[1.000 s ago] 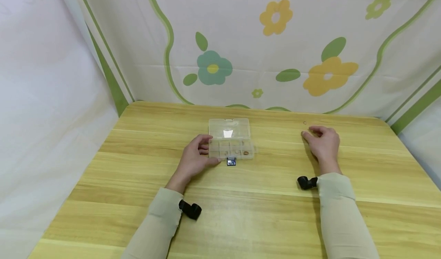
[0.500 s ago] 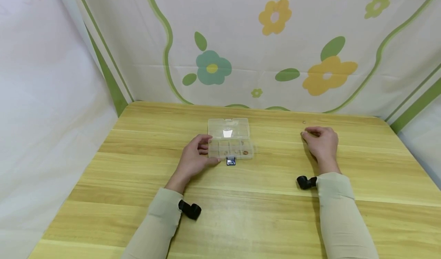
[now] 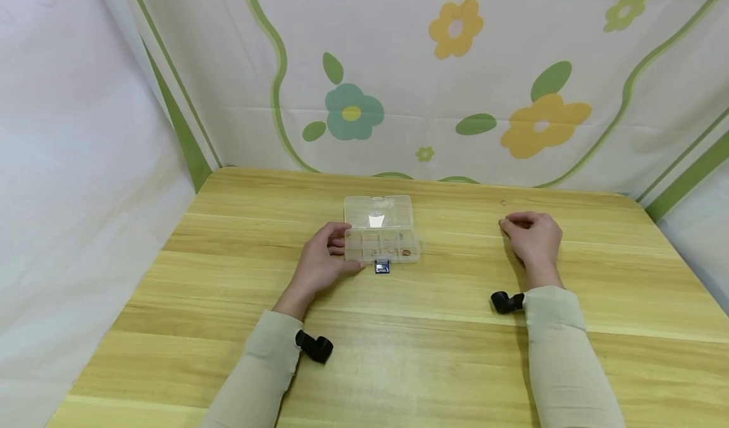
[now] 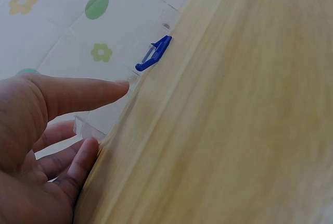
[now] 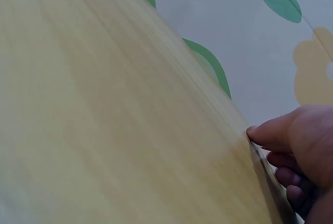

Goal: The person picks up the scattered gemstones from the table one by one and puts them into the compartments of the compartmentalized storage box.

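A small clear plastic compartment box (image 3: 383, 244) stands on the wooden table with its lid raised at the back. Its blue latch (image 3: 382, 266) hangs at the front. My left hand (image 3: 323, 256) grips the box's left end, thumb along the front edge and fingers round the side. A brown ring-like piece (image 3: 407, 252) and other tiny pieces lie in the front compartments. To the right, my right hand (image 3: 535, 238) has curled fingers, with thumb and index fingertips brought together low over the tabletop. I cannot tell whether a tiny thing is between those fingertips.
A tiny ring-like piece (image 3: 503, 203) lies on the table just beyond my right hand. Behind the table's far edge hangs a white curtain (image 3: 398, 67) printed with flowers. Black wrist cameras sit at both sleeves.
My right hand's thumb and index finger have drawn closer together, and that hand has shifted very slightly. The left hand and box have stayed in place.
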A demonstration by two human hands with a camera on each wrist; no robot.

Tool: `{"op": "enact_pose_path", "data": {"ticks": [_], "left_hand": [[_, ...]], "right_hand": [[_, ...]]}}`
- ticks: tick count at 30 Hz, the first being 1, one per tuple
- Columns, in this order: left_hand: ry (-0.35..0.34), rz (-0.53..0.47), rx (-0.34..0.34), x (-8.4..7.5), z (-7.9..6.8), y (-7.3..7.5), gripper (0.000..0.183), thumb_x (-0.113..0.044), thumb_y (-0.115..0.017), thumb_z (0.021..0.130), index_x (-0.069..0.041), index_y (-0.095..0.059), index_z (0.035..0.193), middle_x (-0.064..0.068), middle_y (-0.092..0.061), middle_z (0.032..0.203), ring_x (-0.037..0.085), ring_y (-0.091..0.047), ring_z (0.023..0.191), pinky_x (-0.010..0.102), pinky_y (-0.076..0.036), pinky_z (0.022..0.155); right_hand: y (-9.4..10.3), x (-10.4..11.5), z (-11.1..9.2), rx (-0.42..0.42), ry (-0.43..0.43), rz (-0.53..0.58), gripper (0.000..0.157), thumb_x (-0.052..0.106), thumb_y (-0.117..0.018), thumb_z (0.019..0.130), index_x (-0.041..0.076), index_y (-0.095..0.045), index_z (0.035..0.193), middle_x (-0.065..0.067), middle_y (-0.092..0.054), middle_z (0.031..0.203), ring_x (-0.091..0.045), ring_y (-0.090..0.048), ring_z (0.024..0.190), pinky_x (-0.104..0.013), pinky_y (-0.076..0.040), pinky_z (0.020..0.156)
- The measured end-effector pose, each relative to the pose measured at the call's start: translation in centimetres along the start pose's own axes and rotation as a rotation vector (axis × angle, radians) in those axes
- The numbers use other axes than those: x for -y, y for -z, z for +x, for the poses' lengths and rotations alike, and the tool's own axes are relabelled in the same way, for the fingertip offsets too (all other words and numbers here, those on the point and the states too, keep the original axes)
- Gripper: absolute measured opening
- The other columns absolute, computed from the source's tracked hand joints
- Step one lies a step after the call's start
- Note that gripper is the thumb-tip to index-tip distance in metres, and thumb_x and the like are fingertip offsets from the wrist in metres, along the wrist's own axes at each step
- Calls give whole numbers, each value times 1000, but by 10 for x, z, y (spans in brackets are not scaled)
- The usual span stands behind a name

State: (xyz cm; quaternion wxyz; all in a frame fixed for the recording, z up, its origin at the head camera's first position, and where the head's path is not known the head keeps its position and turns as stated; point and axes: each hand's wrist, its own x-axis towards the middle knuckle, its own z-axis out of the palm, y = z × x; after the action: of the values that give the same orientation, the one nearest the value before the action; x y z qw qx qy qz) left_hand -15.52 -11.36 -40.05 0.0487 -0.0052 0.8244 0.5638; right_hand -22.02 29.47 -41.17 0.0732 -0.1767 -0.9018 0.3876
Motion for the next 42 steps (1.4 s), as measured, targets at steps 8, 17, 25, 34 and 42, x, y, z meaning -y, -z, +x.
{"op": "enact_pose_path", "data": {"ticks": [8,17,25,34,42], "left_hand": [[8,2,1,0,0,0,77,-6,-94,78,-12,-60,147,12,-65,135,29,-65,116,46,-55,106],[3,4,4,0,0,-1,77,-6,-95,78,-12,-60,147,12,-65,136,29,-64,115,45,-55,106],[-3,11,1,2,1,0,78,-6,-95,78,-12,-60,147,12,-65,135,29,-64,115,45,-55,106],[-6,8,3,2,2,0,78,-6,-95,77,-12,-60,147,12,-65,135,29,-64,115,45,-55,105],[3,14,2,0,1,0,79,-6,-95,77,-12,-60,147,13,-66,136,29,-65,114,45,-56,105]], "right_hand": [[1,5,-2,-6,-40,19,40,45,-75,99,12,-80,122,19,-69,87,-5,-62,88,-22,-49,83],[-7,25,-11,64,10,87,42,46,-78,97,13,-81,123,10,-72,99,-3,-61,88,-18,-50,76],[-19,42,-20,152,74,104,43,48,-75,100,13,-79,126,-7,-72,121,-13,-61,99,-22,-50,79],[-34,58,-31,198,165,104,37,43,-76,100,14,-80,121,-9,-74,118,-19,-64,99,-24,-52,77],[-43,67,-40,218,206,119,35,41,-77,100,13,-81,119,-10,-74,115,-21,-64,99,-24,-53,75]]}}
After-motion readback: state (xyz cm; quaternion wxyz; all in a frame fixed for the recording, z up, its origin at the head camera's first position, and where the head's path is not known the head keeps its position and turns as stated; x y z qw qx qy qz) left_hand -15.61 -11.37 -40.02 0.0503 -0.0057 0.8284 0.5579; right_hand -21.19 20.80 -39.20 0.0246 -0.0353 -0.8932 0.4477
